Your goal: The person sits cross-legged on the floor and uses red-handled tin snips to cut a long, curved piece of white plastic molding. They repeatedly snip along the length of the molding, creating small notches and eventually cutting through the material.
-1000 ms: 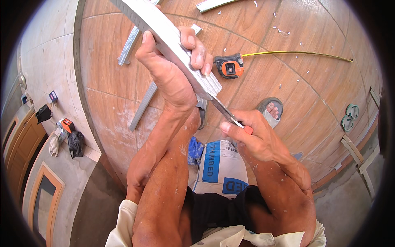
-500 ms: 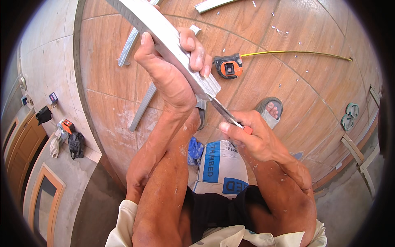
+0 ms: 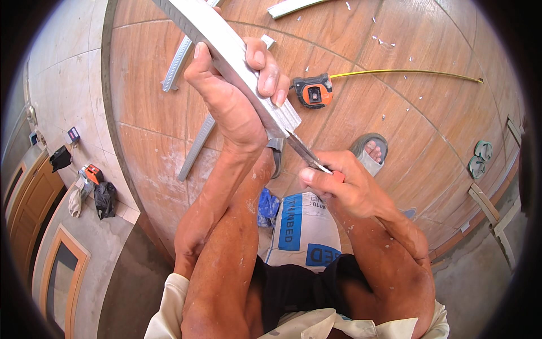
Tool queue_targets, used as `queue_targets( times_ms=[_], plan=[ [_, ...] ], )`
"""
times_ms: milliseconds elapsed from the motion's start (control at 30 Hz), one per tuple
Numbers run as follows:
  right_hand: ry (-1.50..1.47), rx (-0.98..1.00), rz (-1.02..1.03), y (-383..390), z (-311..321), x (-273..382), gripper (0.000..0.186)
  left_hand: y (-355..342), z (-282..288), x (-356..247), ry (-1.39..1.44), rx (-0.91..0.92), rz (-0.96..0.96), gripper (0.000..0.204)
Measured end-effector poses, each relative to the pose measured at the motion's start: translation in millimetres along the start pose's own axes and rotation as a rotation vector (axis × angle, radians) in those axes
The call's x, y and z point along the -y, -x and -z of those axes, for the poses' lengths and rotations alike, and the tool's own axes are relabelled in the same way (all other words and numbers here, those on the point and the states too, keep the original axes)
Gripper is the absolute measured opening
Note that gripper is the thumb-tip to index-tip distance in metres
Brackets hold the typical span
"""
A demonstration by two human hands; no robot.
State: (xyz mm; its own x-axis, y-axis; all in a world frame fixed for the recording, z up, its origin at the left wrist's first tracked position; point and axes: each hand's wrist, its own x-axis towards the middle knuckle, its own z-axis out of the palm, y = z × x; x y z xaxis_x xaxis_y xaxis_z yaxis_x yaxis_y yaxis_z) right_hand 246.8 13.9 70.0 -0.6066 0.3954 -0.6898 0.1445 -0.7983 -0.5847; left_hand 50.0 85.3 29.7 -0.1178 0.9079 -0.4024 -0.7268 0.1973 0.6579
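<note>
My left hand (image 3: 240, 93) is wrapped round a long silver metal channel (image 3: 226, 62), thumb on one side and fingers over the other. The channel slants from the top of the view down to its cut end, close to my right hand. In my right hand (image 3: 344, 183) is a pair of tin snips (image 3: 305, 151) with a bit of red handle showing; the rest of the handles is hidden in my fist. The blade tips touch the channel's near end at its lower corner. Whether they have bitten into the metal is too small to tell.
An orange and black tape measure (image 3: 314, 91) lies on the wood-look tiles with its yellow blade out. More metal strips (image 3: 196, 148) and small metal scraps (image 3: 384, 42) are scattered around. A white and blue sack (image 3: 302, 231) lies between my legs. Green flip-flops (image 3: 480, 158) are at right.
The snips and the channel's near end have shifted very slightly up and left. Both hands keep their grips, and the blades look a little closer together.
</note>
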Motion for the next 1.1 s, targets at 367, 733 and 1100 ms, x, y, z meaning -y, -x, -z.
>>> queue_targets(
  times_ms=[367,733,1100],
  plan=[
    [0.100,0.009,0.055,-3.0,-0.6,4.2,0.043,-1.0,3.6,-4.1,0.012,-0.030,-0.032,0.061],
    [0.126,0.007,0.090,-0.7,-0.3,3.3,0.042,-2.0,3.0,0.4,0.054,0.009,-0.041,0.050],
    [0.106,0.022,0.018,1.6,1.1,10.6,0.042,-6.9,11.8,1.5,-0.024,0.069,-0.050,0.053]
  ],
)
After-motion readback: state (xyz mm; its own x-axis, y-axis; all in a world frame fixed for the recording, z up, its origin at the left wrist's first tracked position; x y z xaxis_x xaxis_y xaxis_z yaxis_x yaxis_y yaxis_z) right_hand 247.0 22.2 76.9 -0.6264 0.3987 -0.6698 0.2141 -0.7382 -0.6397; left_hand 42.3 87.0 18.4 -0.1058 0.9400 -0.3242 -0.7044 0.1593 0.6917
